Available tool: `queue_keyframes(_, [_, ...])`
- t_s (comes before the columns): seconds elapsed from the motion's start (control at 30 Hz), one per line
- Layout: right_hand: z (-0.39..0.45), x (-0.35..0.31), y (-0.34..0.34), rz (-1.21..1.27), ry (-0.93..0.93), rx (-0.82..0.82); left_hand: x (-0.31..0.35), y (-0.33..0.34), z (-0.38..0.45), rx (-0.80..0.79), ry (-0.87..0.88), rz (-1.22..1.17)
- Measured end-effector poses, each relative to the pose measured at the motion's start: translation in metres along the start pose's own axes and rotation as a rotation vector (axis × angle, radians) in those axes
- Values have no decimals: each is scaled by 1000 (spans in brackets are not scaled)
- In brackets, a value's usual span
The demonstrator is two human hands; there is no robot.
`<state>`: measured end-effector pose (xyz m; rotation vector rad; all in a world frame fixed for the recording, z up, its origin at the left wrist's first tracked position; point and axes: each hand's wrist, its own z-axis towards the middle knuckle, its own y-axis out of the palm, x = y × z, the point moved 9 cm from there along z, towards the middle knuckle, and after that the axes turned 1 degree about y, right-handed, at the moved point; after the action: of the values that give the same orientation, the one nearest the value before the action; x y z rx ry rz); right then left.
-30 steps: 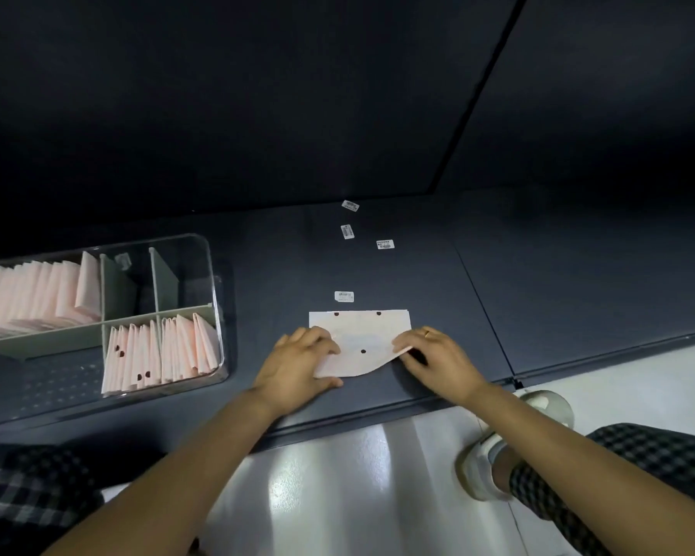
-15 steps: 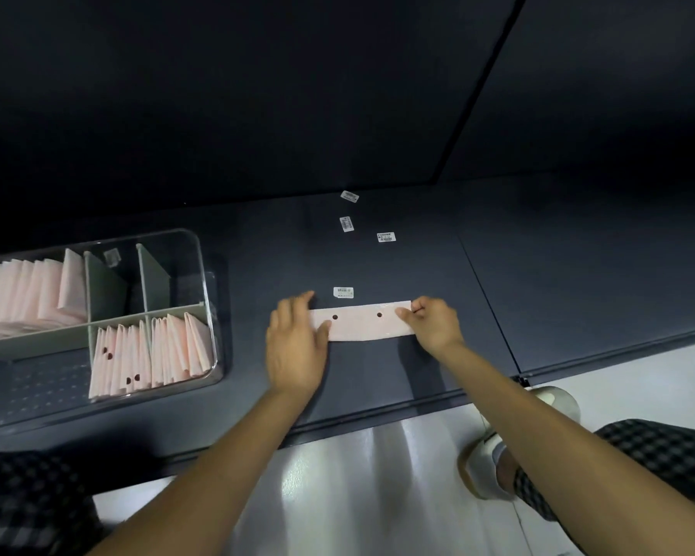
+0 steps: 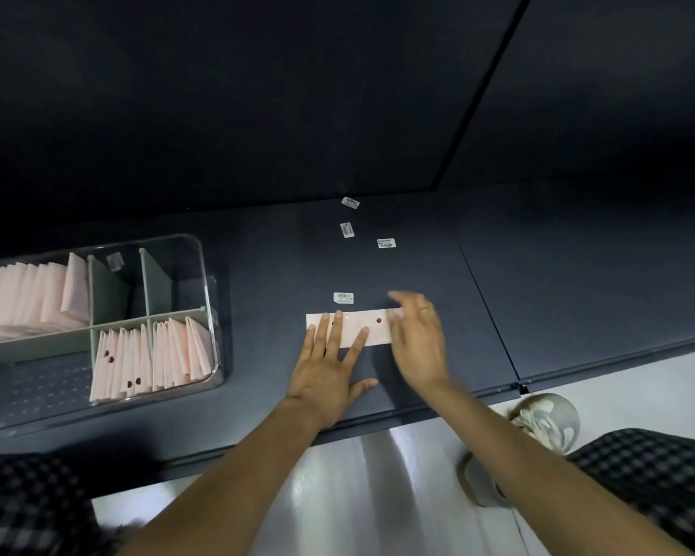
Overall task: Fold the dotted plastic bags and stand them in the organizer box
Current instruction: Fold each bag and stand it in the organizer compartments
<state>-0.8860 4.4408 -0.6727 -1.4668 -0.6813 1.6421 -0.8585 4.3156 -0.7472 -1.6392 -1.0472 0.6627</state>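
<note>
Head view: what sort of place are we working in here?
Probably a packing or sorting workstation: a dark metal bench with barcode stickers stuck on it, and a clear organizer box filled with folded pink bags.

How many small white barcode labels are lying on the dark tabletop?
4: three labels clustered beyond the folded bag, at and; one just behind the bag. Hands may hide others.

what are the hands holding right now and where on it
Nothing is gripped. The left hand presses straight fingers flat on the left half of the folded bag; the right hand, blurred, lies open over its right end.
</note>
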Motion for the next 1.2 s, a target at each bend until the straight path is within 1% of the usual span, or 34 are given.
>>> queue_keyframes(0.07, [-15, -25, 34, -65, -236, -301, 1, -1, -1, -15, 5, -5])
queue_keyframes(0.1, [-23, -28, 48, -103, -306, -407, 0, -1, -1, -20, 6, -11])
queue_keyframes(0.13, [-27, -25, 56, -142, -339, -464, 0, -1, -1, -18, 8, -17])
queue_keyframes(0.17, [-28, -18, 59, -177, -336, -488, 0, -2, -1, -16, 10, -24])
queue_keyframes(0.27, [-23, 10, 46, -252, -279, -455, 0, -2, -1, -15, 15, -39])
queue_keyframes(0.43, [-17, 39, 20, -284, -232, -421, -2, 0, -1, -17, 17, -54])
queue_keyframes(0.47, [-15, 39, 15, -322, -264, -409, -2, 0, -1, -17, 20, -59])
queue_keyframes(0.57, [-10, 20, 3, -524, -482, -325, -2, -1, 0, -20, 24, -75])
queue_keyframes(0.63, [-8, 10, 5, -630, -617, -297, -3, -2, -1, -21, 22, -100])
queue_keyframes(0.7, [-7, 3, 9, -665, -703, -289, -2, -3, -1, -16, 24, -127])
queue_keyframes(0.8, [-7, -7, 6, -683, -775, -249, -4, -9, 0, 5, 5, -185])
queue_keyframes(0.9, [-18, -26, -6, -581, -794, -187, -9, -23, -5, 97, -35, -169])
queue_keyframes(0.97, [-33, -44, -12, -483, -825, -153, -6, -39, -13, 221, -12, -150])
queue_keyframes(1.03, [-50, -63, -14, -381, -852, -133, -1, -54, -25, 375, 32, -195])
queue_keyframes(1.07, [-57, -71, -13, -316, -850, -130, 1, -59, -31, 426, 64, -223])
queue_keyframes(1.13, [-71, -83, -11, -178, -815, -144, 3, -60, -42, 466, 104, -292])
queue_keyframes(1.2, [-79, -82, -3, -70, -747, -223, -1, -55, -47, 449, 85, -377])
